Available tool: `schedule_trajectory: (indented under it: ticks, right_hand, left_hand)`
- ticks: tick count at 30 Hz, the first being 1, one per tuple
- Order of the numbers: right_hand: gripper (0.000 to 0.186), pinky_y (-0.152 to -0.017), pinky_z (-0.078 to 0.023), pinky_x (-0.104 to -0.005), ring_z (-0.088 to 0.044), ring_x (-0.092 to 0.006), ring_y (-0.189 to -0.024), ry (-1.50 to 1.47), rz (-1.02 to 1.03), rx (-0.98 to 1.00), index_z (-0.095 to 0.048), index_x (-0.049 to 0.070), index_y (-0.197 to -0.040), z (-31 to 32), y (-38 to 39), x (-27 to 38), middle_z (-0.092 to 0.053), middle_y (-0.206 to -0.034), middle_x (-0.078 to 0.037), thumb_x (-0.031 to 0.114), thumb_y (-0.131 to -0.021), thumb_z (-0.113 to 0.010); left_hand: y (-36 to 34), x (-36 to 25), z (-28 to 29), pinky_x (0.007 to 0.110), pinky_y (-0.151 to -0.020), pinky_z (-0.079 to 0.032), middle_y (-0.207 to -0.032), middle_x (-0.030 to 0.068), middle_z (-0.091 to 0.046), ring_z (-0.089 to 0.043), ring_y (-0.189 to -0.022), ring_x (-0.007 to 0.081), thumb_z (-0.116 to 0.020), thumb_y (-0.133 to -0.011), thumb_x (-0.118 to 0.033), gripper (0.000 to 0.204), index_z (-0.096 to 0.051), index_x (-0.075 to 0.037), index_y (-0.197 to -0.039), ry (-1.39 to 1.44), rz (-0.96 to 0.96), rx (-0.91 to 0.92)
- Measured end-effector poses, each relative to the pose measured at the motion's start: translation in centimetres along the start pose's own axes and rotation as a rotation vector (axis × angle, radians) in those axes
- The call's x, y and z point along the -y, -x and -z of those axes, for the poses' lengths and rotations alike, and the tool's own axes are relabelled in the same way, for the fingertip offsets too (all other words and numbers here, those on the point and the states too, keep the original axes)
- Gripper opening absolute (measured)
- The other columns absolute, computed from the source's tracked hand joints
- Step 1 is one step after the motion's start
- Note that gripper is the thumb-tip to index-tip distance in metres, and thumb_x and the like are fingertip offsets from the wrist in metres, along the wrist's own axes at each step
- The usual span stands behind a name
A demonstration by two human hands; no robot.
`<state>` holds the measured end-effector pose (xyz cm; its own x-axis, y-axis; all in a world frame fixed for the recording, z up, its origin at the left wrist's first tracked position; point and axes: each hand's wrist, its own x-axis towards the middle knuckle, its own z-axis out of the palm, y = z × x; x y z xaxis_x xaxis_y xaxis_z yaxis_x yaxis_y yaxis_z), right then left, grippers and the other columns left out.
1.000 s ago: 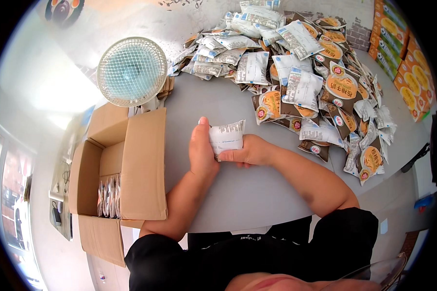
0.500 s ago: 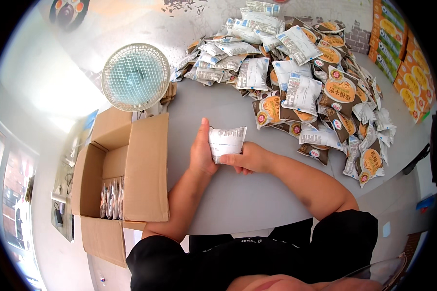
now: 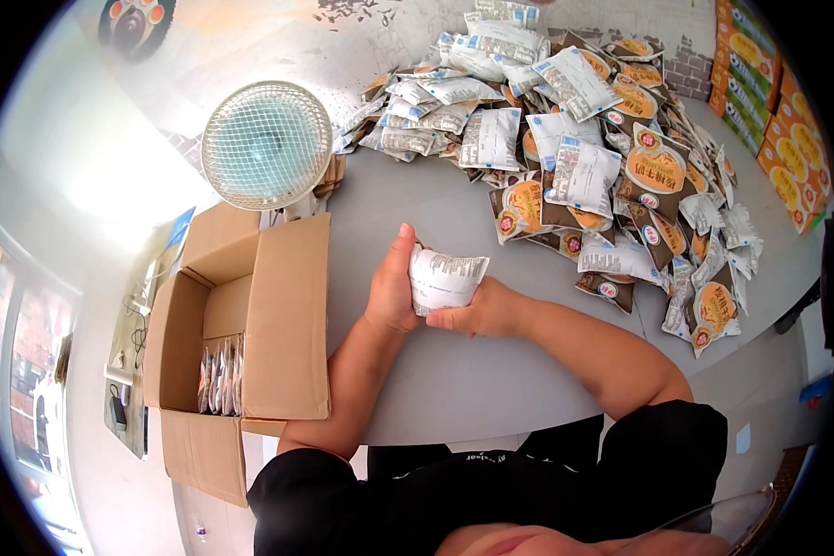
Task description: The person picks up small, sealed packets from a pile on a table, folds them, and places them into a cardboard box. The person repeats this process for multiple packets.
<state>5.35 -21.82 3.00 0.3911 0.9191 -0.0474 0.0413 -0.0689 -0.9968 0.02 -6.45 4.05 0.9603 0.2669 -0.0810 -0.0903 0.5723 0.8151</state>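
Note:
My left hand (image 3: 392,278) grips the left side of a white printed pouch (image 3: 446,281) over the grey table (image 3: 435,380). My right hand (image 3: 477,306) is closed on the lower right of the same pouch, thumb across its bottom edge. A large heap of pouches (image 3: 653,171), some white side up and some showing brown and orange fronts, lies behind and to the right of my hands. To the left of my left forearm stands an open cardboard box (image 3: 287,306) with several flat pouches (image 3: 221,375) standing upright in it.
A fan with a mesh guard (image 3: 264,144) stands behind the box. Orange and green printed cartons (image 3: 788,167) are stacked at the far right. A side surface (image 3: 125,371) with cables and small devices is at the left, near a bright window (image 3: 18,352).
Both hands and the pouch have shifted slightly right in the picture, as have the box and fan. Both hands still grip the same pouch, which has tilted a little.

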Motion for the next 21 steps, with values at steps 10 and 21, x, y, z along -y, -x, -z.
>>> schedule_trajectory:
  ticks: [10, 21]
  right_hand:
    - [0.046, -0.054, -0.048, -0.0279, -0.055, -0.0118, -0.065, -0.014, -0.046, 0.019, -0.056, 0.010, -0.119, 0.3, -0.3, -0.4, -0.060, -0.084, -0.002, 0.036, -0.084, -0.069]
    - [0.044, -0.053, -0.047, -0.0275, -0.055, -0.0116, -0.065, -0.055, 0.008, 0.059, -0.055, 0.009, -0.118, 0.8, -0.3, -0.9, -0.058, -0.083, -0.002, 0.032, -0.083, -0.070]
  left_hand:
    - [-0.1, 0.6, 0.8, 0.031, -0.054, -0.050, -0.072, 0.0066, -0.061, -0.060, -0.062, 0.0167, -0.046, -0.098, -0.041, 0.036, -0.051, -0.009, -0.082, -0.180, -0.140, 0.013]
    - [0.3, 0.0, -1.0, 0.031, -0.055, -0.050, -0.070, 0.0062, -0.061, -0.059, -0.061, 0.0166, -0.049, -0.097, -0.044, 0.040, -0.052, -0.010, -0.077, -0.007, 0.051, -0.016]
